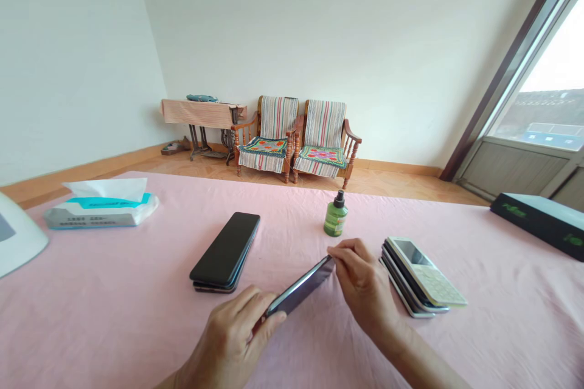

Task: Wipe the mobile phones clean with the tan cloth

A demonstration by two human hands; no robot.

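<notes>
A dark phone with a silvery edge [303,287] is held tilted above the pink cloth, between both hands. My left hand [237,334] grips its lower left end, thumb in front and fingers behind. At the upper right end, my right hand [365,289] pinches the corner between thumb and fingers. Left of the held phone lies a stack of phones with a black one [227,249] on top. To the right of my right hand is another stack, topped by a white keypad phone [427,270]. A green spray bottle [336,216] stands upright behind my right hand.
The pink cloth [137,328] covers the table. A tissue pack [103,206] lies at the left, near a white rounded object [18,237]. At the right edge is a black and white box [538,222]. Two wooden chairs [326,155] stand beyond the table.
</notes>
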